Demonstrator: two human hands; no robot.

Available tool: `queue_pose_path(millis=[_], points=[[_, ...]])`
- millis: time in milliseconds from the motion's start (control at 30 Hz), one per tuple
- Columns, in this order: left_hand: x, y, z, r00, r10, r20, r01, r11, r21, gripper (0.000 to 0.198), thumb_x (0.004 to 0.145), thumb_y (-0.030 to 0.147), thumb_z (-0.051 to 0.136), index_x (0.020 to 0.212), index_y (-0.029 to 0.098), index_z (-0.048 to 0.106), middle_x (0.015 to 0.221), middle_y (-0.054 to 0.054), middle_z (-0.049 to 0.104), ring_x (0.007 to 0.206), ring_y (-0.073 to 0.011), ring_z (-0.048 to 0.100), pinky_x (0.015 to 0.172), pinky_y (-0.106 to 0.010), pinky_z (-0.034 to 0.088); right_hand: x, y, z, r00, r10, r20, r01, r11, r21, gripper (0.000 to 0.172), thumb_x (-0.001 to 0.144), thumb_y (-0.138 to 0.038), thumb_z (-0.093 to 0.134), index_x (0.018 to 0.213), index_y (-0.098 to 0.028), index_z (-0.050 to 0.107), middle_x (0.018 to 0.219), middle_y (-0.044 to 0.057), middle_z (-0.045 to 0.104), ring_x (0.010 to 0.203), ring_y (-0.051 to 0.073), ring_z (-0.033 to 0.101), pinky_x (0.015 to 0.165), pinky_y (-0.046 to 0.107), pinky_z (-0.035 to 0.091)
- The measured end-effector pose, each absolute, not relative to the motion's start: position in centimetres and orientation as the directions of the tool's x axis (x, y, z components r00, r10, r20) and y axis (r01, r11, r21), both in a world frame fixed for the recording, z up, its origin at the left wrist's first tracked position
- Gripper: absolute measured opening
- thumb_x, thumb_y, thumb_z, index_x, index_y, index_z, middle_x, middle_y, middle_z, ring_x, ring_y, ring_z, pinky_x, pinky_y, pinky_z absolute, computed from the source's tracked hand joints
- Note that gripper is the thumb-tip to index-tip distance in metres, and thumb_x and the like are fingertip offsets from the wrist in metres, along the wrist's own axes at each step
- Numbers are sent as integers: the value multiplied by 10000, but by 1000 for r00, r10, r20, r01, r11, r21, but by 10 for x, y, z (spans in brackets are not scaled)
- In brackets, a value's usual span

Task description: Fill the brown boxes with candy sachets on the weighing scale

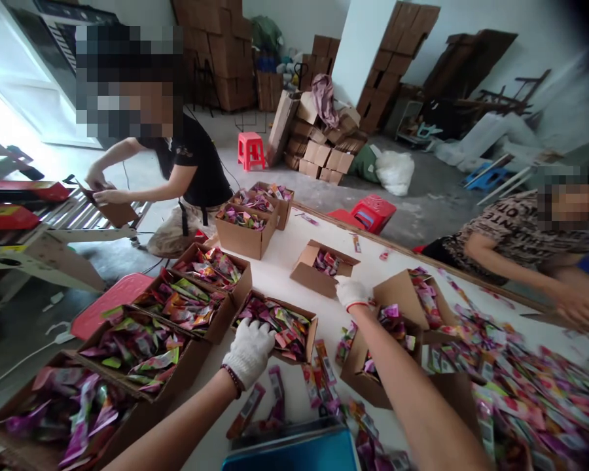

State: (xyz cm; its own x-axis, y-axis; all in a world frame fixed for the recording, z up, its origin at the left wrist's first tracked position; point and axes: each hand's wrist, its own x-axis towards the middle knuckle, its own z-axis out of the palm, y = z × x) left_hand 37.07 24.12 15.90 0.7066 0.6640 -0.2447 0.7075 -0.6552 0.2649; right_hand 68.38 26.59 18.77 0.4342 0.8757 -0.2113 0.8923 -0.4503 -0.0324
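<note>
Heads up: my left hand [249, 350] has its fingers curled over the near corner of the full box [313, 333] by the bench's [282, 268] left edge. A lopsided tug could tip it and dump the packets [282, 324]. My right hand [351, 292] is balled up beside the small box [324, 265]; can't tell if it's holding anything.

Grey concrete floor [422, 190]; white wall [544, 39]; stacked cardboard cartons [220, 52] at back; red plastic stool [250, 150]; daylight from left.
</note>
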Motion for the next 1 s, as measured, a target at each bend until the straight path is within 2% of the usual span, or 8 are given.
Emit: queue_pose_path(millis=[133, 300, 400, 533, 633, 700, 867, 1000], points=[[372, 239, 168, 711, 660, -242, 702, -682, 206, 251, 887, 160, 520, 1016, 152, 735, 1068, -179, 709, 1051, -331, 639, 982, -527, 388, 672, 247, 212, 548, 823, -149, 830, -557, -19, 320, 958, -311, 549, 1188, -168, 719, 1063, 150, 758, 960, 208, 707, 808, 281, 489], [372, 236, 172, 717, 673, -181, 697, -688, 202, 249, 856, 107, 527, 959, 156, 749, 995, -175, 723, 999, -309, 655, 971, -516, 396, 663, 209, 264, 555, 830, -57, 830, -557, -30, 383, 944, -310, 507, 1222, -158, 724, 1074, 157, 765, 984, 240, 710, 817, 293, 502], [372, 237, 177, 731, 667, -148, 680, -692, 241, 264, 871, 121, 510, 959, 136, 758, 995, -210, 717, 1000, -329, 654, 986, -544, 385, 658, 144, 299, 502, 865, 16, 865, -501, -28, 414, 941, -344, 487, 1244, -184, 720, 1094, 128, 769, 1001, 252, 710, 861, 313, 517], [359, 229, 181, 773, 620, -131, 627, -717, 303, 321, 866, 142, 538, 1120, 149, 733, 1174, -216, 695, 1182, -351, 598, 1117, -566, 304, 632, 12, 327, 317, 935, 158, 948, -314, -40, 371, 908, -327, 479, 1113, -228, 773, 964, 94, 788, 832, 264, 732, 804, 366, 566], [333, 204, 182, 801, 599, -29, 568, -742, 358, 496, 839, 160, 594, 1333, 151, 634, 1458, -205, 555, 1416, -353, 431, 1226, -554, 188, 582, -82, 324, 200, 972, 123, 977, -188, -102, 371, 889, -197, 457, 1065, -268, 776, 1002, 68, 788, 855, 236, 747, 829, 344, 592], [307, 177, 181, 771, 635, 58, 560, -719, 412, 529, 856, 179, 591, 1384, 144, 595, 1535, -194, 490, 1483, -343, 357, 1254, -537, 173, 539, -125, 309, 173, 984, 37, 975, -165, -151, 419, 877, -110, 434, 1062, -278, 770, 1085, 61, 780, 961, 226, 747, 866, 326, 599], [224, 85, 164, 598, 801, 12, 646, -491, 584, 394, 896, 295, 575, 1256, 170, 674, 1468, -182, 570, 1405, -328, 488, 1202, -491, 353, 461, -165, 270, 216, 961, -172, 941, -252, -224, 441, 840, -21, 443, 1030, -255, 766, 1216, 83, 742, 1157, 253, 692, 995, 386, 576], [157, 5, 143, 451, 881, -142, 673, -231, 703, 403, 869, 373, 557, 1194, 176, 693, 1406, -169, 628, 1289, -297, 604, 1111, -424, 473, 463, -173, 285, 215, 965, -150, 910, -254, -328, 468, 879, -111, 502, 1306, -212, 665, 1386, 106, 648, 1314, 249, 594, 1119, 404, 497]])
